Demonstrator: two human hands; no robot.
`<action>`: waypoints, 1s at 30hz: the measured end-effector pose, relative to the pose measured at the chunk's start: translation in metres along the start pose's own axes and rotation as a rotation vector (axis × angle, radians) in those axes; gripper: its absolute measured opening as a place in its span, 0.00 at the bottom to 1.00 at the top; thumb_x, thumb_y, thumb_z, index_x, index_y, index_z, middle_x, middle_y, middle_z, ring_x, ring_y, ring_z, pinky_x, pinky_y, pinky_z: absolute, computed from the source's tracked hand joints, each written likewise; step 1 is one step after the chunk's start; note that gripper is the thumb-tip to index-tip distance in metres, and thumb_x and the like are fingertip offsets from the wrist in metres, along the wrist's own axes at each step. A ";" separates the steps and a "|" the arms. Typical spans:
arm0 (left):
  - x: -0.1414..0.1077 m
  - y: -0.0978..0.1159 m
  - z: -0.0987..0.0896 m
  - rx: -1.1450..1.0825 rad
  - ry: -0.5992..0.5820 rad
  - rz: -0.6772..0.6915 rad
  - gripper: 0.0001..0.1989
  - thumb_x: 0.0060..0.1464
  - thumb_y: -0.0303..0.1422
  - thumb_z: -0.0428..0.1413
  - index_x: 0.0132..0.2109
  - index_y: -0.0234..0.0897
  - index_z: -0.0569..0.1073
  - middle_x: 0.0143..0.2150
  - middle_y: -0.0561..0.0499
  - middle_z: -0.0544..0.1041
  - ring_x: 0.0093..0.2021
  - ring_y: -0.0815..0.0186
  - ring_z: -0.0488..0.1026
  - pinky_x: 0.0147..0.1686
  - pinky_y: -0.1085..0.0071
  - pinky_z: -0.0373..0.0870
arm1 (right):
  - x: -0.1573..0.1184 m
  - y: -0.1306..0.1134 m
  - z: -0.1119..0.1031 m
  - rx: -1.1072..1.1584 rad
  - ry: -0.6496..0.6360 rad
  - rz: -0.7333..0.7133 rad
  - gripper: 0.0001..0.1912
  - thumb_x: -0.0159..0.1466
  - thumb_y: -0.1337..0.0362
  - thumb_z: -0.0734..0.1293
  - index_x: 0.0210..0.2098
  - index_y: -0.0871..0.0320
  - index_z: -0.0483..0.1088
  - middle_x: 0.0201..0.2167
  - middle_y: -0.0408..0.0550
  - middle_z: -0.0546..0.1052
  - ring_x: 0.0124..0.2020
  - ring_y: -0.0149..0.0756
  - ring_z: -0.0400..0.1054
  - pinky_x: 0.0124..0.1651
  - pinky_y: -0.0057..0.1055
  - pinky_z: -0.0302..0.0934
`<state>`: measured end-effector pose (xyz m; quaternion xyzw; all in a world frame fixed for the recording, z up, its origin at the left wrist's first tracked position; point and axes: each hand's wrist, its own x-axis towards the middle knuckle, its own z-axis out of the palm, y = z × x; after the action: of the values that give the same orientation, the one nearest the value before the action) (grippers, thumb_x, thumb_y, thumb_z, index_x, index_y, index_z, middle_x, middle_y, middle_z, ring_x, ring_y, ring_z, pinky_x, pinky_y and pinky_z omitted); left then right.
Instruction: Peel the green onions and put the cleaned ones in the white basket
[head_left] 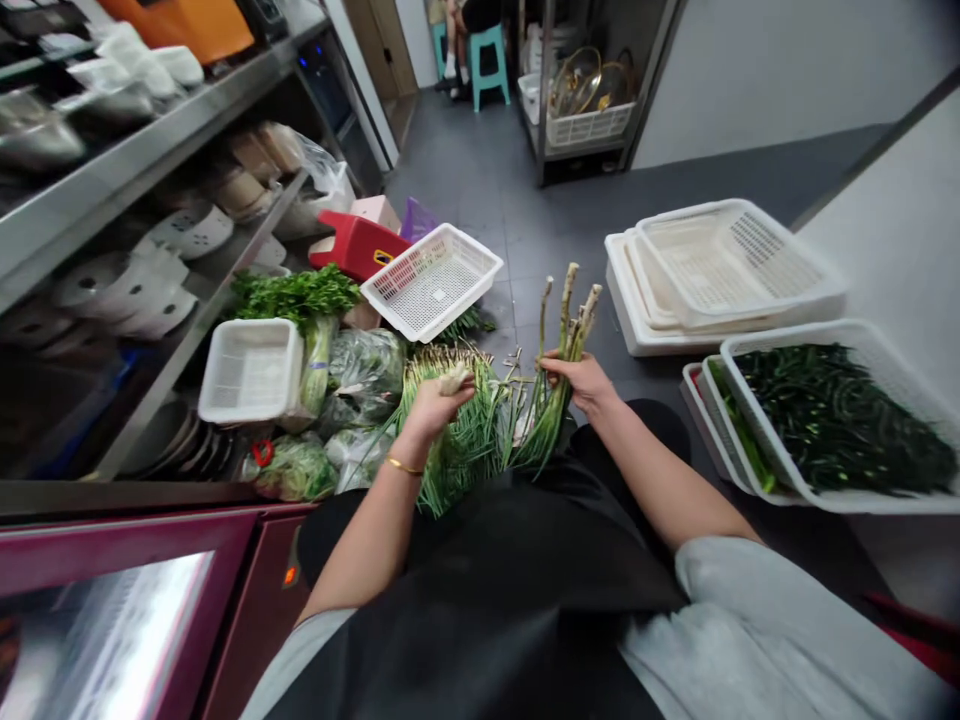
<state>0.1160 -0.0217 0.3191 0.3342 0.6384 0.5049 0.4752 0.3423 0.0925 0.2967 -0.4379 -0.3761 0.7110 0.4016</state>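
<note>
Black apron (480, 610) nearest, I judge this a holding step: right hand (586, 385) clamped on long stalks (568, 325), left hand (433, 408) pinching a pale thing (454, 379); both need steady fingers.

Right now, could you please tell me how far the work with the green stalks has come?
Apparently set aside: dark green vegetables in a white plastic basket; whether finished, I cannot tell. In hand: the right hand grips long green stalks with pale ends, the left hand a small pale scrap. Seemingly left: the large pile of thin green stalks, so probably much remains.
</note>
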 end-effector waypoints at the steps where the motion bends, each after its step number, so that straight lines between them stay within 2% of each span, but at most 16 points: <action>1: 0.003 -0.002 0.022 -0.018 -0.006 0.018 0.23 0.37 0.33 0.68 0.44 0.29 0.78 0.36 0.45 0.79 0.18 0.76 0.62 0.14 0.77 0.54 | -0.002 0.003 0.006 0.008 -0.007 0.002 0.17 0.37 0.63 0.78 0.25 0.60 0.72 0.17 0.41 0.72 0.16 0.26 0.61 0.19 0.26 0.56; 3: 0.009 -0.005 0.057 -0.065 -0.060 0.049 0.24 0.38 0.34 0.68 0.45 0.29 0.78 0.36 0.45 0.79 0.18 0.77 0.61 0.15 0.76 0.55 | -0.007 0.008 0.020 -0.015 -0.035 -0.015 0.16 0.40 0.61 0.77 0.26 0.60 0.72 0.17 0.40 0.71 0.17 0.27 0.61 0.20 0.26 0.57; 4: 0.012 -0.006 0.066 -0.080 -0.091 0.059 0.23 0.38 0.34 0.68 0.44 0.28 0.78 0.33 0.46 0.79 0.17 0.78 0.60 0.15 0.76 0.55 | -0.009 0.011 0.026 -0.040 -0.050 -0.034 0.15 0.41 0.60 0.77 0.26 0.60 0.72 0.17 0.40 0.71 0.17 0.27 0.61 0.21 0.27 0.57; 6: 0.018 -0.008 0.069 -0.090 -0.147 0.066 0.22 0.38 0.36 0.68 0.41 0.27 0.78 0.27 0.48 0.77 0.17 0.77 0.60 0.16 0.76 0.55 | -0.011 0.013 0.034 -0.106 -0.075 -0.082 0.14 0.42 0.58 0.76 0.24 0.60 0.72 0.16 0.40 0.70 0.17 0.27 0.61 0.22 0.27 0.57; 8: 0.021 -0.010 0.054 -0.077 -0.168 0.056 0.23 0.38 0.37 0.68 0.42 0.27 0.78 0.25 0.48 0.76 0.18 0.74 0.63 0.17 0.76 0.55 | -0.010 0.012 0.034 -0.161 -0.093 -0.096 0.14 0.43 0.58 0.76 0.23 0.61 0.72 0.17 0.41 0.71 0.17 0.27 0.61 0.22 0.27 0.57; 11: 0.019 -0.019 0.018 -0.028 -0.202 0.011 0.23 0.40 0.37 0.67 0.43 0.28 0.78 0.25 0.46 0.77 0.19 0.73 0.64 0.17 0.76 0.53 | -0.007 0.001 0.021 -0.160 -0.153 -0.014 0.15 0.41 0.59 0.77 0.23 0.61 0.72 0.17 0.42 0.71 0.17 0.26 0.60 0.19 0.26 0.55; 13: 0.014 -0.028 -0.004 0.007 -0.207 -0.010 0.21 0.40 0.37 0.67 0.41 0.28 0.78 0.24 0.46 0.77 0.18 0.74 0.62 0.17 0.76 0.52 | -0.009 -0.012 0.010 -0.102 -0.177 0.020 0.15 0.41 0.60 0.77 0.24 0.60 0.72 0.17 0.42 0.71 0.17 0.25 0.60 0.17 0.24 0.54; 16: 0.007 -0.044 -0.028 0.040 -0.177 -0.028 0.17 0.39 0.37 0.67 0.35 0.28 0.78 0.23 0.47 0.76 0.17 0.75 0.59 0.17 0.76 0.50 | -0.015 -0.036 0.000 -0.008 -0.134 -0.022 0.12 0.43 0.63 0.75 0.24 0.59 0.71 0.17 0.41 0.69 0.17 0.24 0.59 0.16 0.23 0.53; 19: 0.005 -0.057 -0.042 0.052 -0.150 -0.032 0.16 0.38 0.37 0.67 0.32 0.29 0.78 0.23 0.47 0.76 0.17 0.76 0.58 0.18 0.76 0.50 | -0.019 -0.058 0.000 0.041 -0.080 -0.067 0.11 0.43 0.64 0.74 0.24 0.58 0.69 0.18 0.40 0.69 0.16 0.23 0.58 0.16 0.22 0.53; 25: 0.008 -0.070 -0.062 0.105 -0.144 -0.014 0.16 0.38 0.38 0.67 0.32 0.29 0.77 0.24 0.48 0.76 0.19 0.74 0.59 0.20 0.75 0.53 | -0.023 -0.081 0.005 0.006 -0.069 -0.132 0.11 0.45 0.65 0.74 0.23 0.58 0.66 0.17 0.39 0.66 0.15 0.22 0.55 0.16 0.23 0.53; 28: 0.005 -0.078 -0.075 0.112 -0.078 -0.041 0.16 0.36 0.38 0.68 0.30 0.29 0.76 0.22 0.49 0.74 0.19 0.75 0.59 0.19 0.76 0.52 | -0.012 -0.094 -0.007 0.067 -0.026 -0.198 0.12 0.47 0.63 0.73 0.23 0.58 0.66 0.16 0.37 0.64 0.14 0.20 0.53 0.17 0.22 0.54; 30: 0.002 -0.084 -0.080 0.082 -0.027 -0.067 0.18 0.35 0.39 0.68 0.29 0.29 0.76 0.21 0.49 0.74 0.18 0.75 0.57 0.19 0.77 0.50 | 0.003 -0.095 -0.014 0.001 0.023 -0.214 0.11 0.49 0.62 0.74 0.26 0.59 0.68 0.17 0.39 0.69 0.14 0.20 0.55 0.16 0.21 0.53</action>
<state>0.0441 -0.0687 0.2412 0.3386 0.6631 0.4574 0.4863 0.3771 0.1350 0.3757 -0.4031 -0.4157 0.6593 0.4796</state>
